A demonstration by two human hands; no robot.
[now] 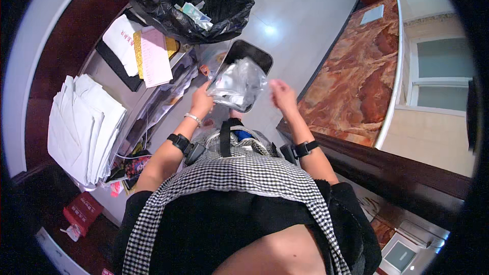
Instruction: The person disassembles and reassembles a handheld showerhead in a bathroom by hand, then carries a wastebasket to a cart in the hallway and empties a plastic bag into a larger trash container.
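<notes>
A crumpled clear plastic bag [237, 80] lies over the opening of a small dark rectangular bin [260, 53], in front of my body. My left hand [202, 100] is closed at the left edge of the bag, beside the bin's rim; its fingertips are partly hidden. My right hand [281, 95] is raised just right of the bag, apart from it, its fingers smeared by motion. Both forearms wear black wrist straps, and a pale bracelet circles my left wrist.
A large bin lined with a black bag [219, 25] holds some litter at the far left. Stacked white sheets [84, 127] and a pink paper [154, 57] rest on furniture at left. A red-brown marbled surface [351, 76] runs along the right.
</notes>
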